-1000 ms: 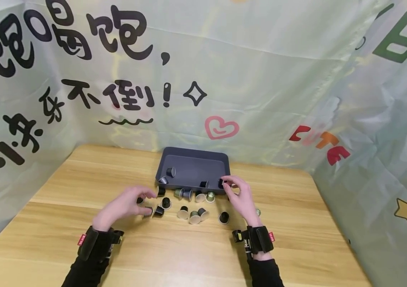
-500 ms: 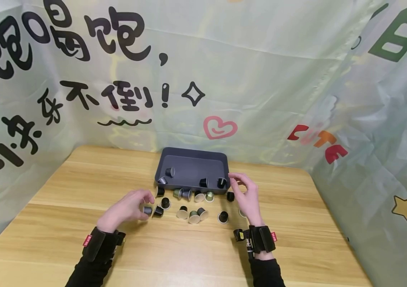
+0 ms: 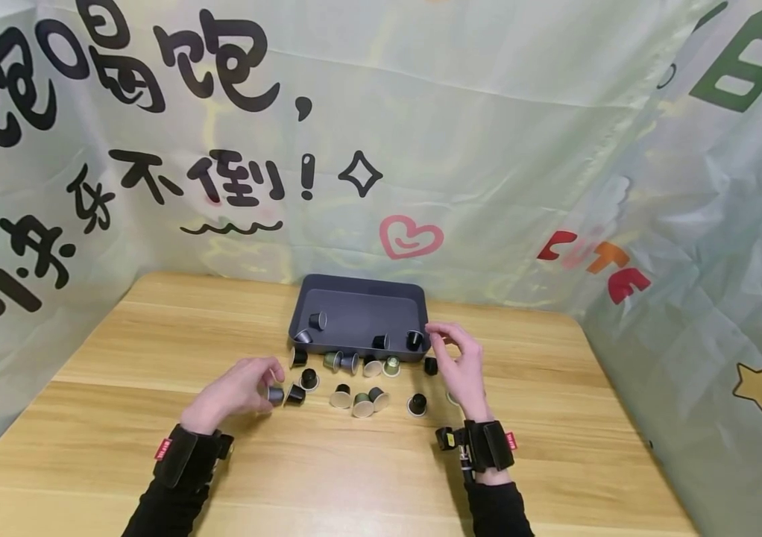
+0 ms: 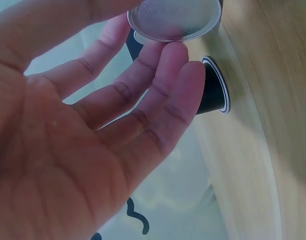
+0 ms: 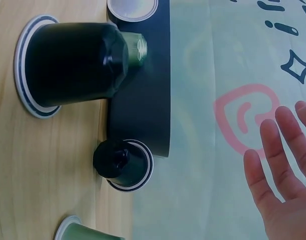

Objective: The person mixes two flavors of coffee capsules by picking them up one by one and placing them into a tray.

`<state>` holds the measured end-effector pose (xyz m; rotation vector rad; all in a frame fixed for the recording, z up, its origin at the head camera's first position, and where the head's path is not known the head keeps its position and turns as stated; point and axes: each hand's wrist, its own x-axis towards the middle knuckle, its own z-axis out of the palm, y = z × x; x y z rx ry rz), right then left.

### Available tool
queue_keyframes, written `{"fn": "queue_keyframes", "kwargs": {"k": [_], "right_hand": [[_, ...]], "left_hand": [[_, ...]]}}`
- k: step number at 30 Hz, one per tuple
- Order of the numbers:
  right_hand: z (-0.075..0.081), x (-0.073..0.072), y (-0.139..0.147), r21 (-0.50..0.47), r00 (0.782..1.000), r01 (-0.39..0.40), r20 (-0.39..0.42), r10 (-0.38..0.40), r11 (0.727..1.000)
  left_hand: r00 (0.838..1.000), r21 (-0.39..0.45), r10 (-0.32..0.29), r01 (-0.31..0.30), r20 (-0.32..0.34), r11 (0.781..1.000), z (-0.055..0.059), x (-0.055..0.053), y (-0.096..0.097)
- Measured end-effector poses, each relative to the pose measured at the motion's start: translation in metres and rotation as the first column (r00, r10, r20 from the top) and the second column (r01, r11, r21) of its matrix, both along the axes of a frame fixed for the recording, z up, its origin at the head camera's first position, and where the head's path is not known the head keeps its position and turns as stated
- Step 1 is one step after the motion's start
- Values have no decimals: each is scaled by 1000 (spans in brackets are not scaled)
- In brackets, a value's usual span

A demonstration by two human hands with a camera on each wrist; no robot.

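Note:
My left hand [image 3: 236, 391] hovers around a grey coffee capsule [image 3: 276, 394] on the table, fingers loosely bent and spread. In the left wrist view the capsule's foil lid [image 4: 175, 17] lies close to the thumb and fingertips; a firm grip does not show. A black capsule [image 4: 213, 90] stands beyond the fingers. My right hand [image 3: 463, 369] is raised at the right edge of a dark tray [image 3: 361, 302], holding nothing, its fingers [image 5: 275, 150] extended in the right wrist view. Just left of its fingertips, a black capsule [image 3: 414, 340] lies inside the tray.
Further capsules in the tray include a black one [image 3: 380, 341] and a grey one [image 3: 317, 321]. Several lie along its front, among them a green one [image 3: 391, 366]. Nearer stand a black capsule [image 3: 417, 404] and a green one [image 3: 363, 406]. A printed cloth [image 3: 488, 149] hangs behind the table.
My right hand has let go of the black capsule in the tray and drawn back slightly to the right. My left hand has shifted slightly, uncovering more of the grey capsule.

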<state>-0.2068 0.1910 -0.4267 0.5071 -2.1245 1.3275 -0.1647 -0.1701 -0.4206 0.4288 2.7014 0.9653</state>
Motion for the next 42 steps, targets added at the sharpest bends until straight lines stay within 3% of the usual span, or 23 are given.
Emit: {"fn": "queue_keyframes", "kwargs": {"k": [4, 14, 22, 30, 35, 42], "right_hand": [[0, 0, 0, 7, 1000, -3, -4, 3, 1000], [0, 3, -3, 1, 999, -7, 54, 7, 1000], [11, 11, -9, 12, 995, 16, 101, -17, 1000], [-2, 4, -4, -6, 998, 14, 68, -14, 1000], [-2, 4, -3, -2, 998, -13, 54, 13, 1000], [28, 23, -17, 9, 997, -19, 72, 18, 1000]], "left_hand": [[999, -12, 14, -13, 41, 1000, 0, 0, -1], [998, -87, 17, -12, 65, 996, 0, 3, -6], [994, -77, 34, -26, 100, 997, 5, 6, -9], [993, -29, 27, -24, 115, 999, 6, 7, -14], [994, 20, 6, -8, 109, 1000, 5, 5, -17], [995, 111, -67, 58, 80, 992, 8, 4, -19]]}}
